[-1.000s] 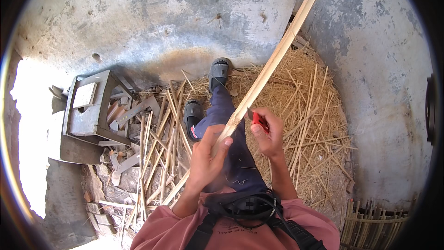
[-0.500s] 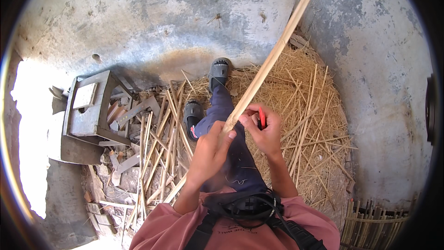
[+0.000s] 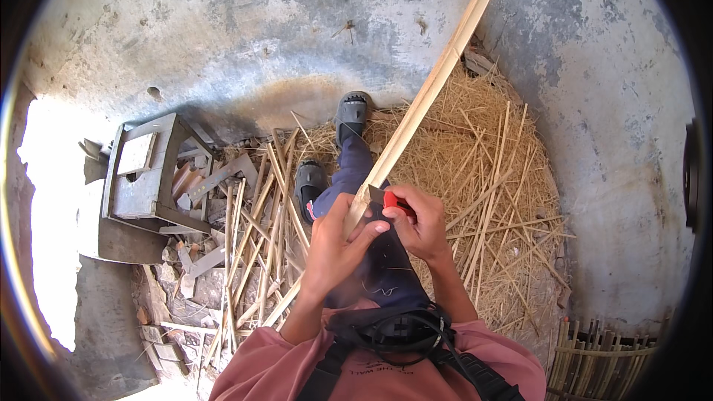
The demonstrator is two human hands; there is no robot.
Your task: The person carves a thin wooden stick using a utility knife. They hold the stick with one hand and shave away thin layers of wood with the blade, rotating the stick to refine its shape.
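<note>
A long pale strip of split bamboo or wood (image 3: 425, 98) slants from my lap up to the far right, past the top edge of the view. My left hand (image 3: 338, 241) is closed round its lower end, thumb stretched along it. In my right hand (image 3: 422, 224) is a knife (image 3: 397, 202) with a red handle, the fingers wrapped round it. Its dark short blade lies against the strip just beyond my left hand. Part of the handle is hidden by my fingers.
Shavings (image 3: 453, 134) and loose strips cover the floor on the right. More long sticks (image 3: 252, 245) lie to the left, beside a wooden box-like frame (image 3: 148, 171) and rubble. Ahead is a worn wall (image 3: 297, 37). A slatted bamboo piece (image 3: 601, 360) stands at the lower right.
The knife has come leftward, its blade now showing against the strip. The strip's far end has moved up out of view, and my left hand has shifted slightly.
</note>
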